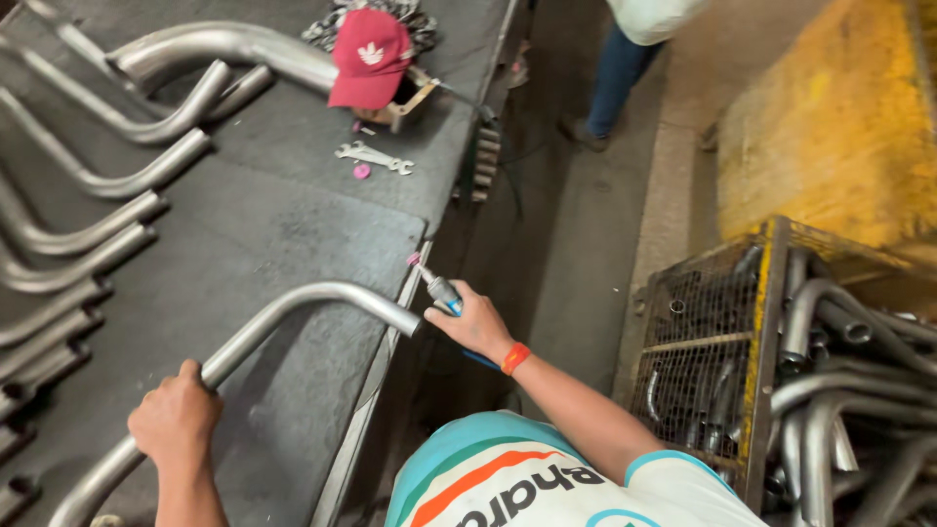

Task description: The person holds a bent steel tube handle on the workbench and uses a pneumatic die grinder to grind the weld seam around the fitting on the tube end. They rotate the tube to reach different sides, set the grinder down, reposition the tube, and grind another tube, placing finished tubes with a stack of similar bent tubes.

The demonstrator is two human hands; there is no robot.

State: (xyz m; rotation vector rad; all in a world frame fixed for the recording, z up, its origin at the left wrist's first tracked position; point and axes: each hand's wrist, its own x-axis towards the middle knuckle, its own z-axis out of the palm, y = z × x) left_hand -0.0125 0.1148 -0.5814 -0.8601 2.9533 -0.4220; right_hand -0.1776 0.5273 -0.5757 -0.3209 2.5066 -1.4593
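Steel pipe (293, 312) lies along the table (273, 224) edge, my left grip (176, 418) clamped around it, my right grip (475, 327) holding a grinder (441, 290) at its open end; floor beyond.

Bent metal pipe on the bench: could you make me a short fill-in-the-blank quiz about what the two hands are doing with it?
1. The left hand grips the bent metal pipe lying on the grey ____.
2. The right hand holds a hand grinder with a small ____ tip beside the pipe's open end.
3. The cap farther up the workbench is ____.
4. More bent pipes fill the wire ____ on the right.

Missing words: workbench; pink; red; crate
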